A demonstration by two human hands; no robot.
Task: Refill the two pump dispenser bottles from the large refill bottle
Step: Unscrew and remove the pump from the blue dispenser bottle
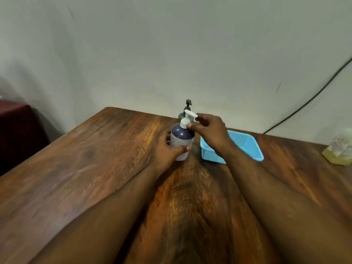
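Left hand (165, 149) grips the navy bottle (181, 140) while right hand (209, 130) pinches its white pump (187, 119), likely unscrewing next.

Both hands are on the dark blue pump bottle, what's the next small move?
Probably twist the white pump off: the right hand fingers already pinch its collar, the left hand steadies the dark blue bottle upright, and the pump is still seated.

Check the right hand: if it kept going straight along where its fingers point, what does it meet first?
The right hand points left and slightly away, its fingers already at the white pump head of the navy pump bottle. That pump comes first; the green pump bottle stands behind, depth unclear.
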